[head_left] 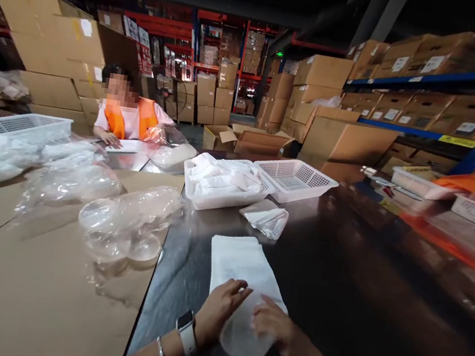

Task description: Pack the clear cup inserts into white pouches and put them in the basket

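Observation:
A stack of white flat bags or sheets (241, 261) lies on the dark tabletop in front of me. Over its near end is a translucent plastic bag (246, 344) with a rounded lower edge. My left hand (224, 303), below a wrist with a watch, has its fingers bent together at the bag's upper left. On the bag's right side is my right hand (278, 328), its fingers smeared by motion, so their grip is unclear. Past the stack rests a clear bag with folded white material (266, 218).
A white basket (205, 202) heaped with white items stands beside another white basket (301, 194). Clear plastic bags (125, 221) lie on cardboard (47, 304) at left. Across the table sits a person in an orange vest (115, 119). Boxed shelves (428, 81) rise at right.

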Motion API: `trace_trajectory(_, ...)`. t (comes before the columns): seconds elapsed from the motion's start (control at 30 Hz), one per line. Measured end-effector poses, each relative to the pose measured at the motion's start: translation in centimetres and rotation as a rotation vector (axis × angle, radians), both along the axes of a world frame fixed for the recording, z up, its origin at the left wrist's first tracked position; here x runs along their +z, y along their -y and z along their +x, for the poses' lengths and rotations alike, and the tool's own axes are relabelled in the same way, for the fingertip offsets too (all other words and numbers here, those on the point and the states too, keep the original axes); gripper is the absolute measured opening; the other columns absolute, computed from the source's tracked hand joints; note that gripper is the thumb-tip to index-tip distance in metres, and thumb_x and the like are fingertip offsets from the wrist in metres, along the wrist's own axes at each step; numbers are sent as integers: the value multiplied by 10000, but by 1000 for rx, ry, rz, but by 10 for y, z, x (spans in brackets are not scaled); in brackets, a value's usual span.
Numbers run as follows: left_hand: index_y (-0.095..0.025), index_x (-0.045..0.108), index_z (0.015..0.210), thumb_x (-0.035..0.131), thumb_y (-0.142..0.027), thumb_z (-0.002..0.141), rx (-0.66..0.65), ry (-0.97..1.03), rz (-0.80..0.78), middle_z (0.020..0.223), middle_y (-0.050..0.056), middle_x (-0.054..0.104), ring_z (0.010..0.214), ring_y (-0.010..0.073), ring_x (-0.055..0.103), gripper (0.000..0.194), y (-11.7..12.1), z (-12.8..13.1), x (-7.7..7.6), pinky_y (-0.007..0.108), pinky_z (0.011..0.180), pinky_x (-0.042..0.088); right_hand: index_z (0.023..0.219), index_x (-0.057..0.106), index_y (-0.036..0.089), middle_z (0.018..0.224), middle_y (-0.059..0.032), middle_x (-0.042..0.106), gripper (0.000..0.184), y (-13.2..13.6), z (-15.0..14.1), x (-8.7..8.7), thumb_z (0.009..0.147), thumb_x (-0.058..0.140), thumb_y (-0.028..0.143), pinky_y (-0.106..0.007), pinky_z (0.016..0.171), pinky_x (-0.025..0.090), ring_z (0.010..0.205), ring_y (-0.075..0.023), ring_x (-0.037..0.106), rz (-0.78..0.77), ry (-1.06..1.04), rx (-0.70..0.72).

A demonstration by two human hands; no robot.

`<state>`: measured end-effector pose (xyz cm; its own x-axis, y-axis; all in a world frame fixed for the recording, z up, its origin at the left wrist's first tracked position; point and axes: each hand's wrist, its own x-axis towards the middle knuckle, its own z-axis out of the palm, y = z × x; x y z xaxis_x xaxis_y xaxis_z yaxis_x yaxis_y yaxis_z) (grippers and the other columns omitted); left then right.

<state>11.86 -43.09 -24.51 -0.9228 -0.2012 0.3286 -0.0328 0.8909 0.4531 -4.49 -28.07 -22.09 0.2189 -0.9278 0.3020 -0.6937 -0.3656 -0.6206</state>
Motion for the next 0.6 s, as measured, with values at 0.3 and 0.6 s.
trace_trajectory(0.3,-242,358,1469,479,-113,870,39,0,-45,1328,111,550,1021,238,572,624,-8,-2,-4,346,809,552,1067,679,222,1073,-32,732,452,11,-17,-40,859,339,8,-308,897,529,1058,-185,666,-571,-653,-416)
trace_trajectory(0.6,-148,423,1404,529,-255,917,160,-18,-133,1308,127,569,974,251,589,510,-4,-8,-1,319,670,547,1054,660,255,1007,-30,739,457,34,-33,-56,831,354,-1,-332,890,506,958,-180,677,-728,-801,-246)
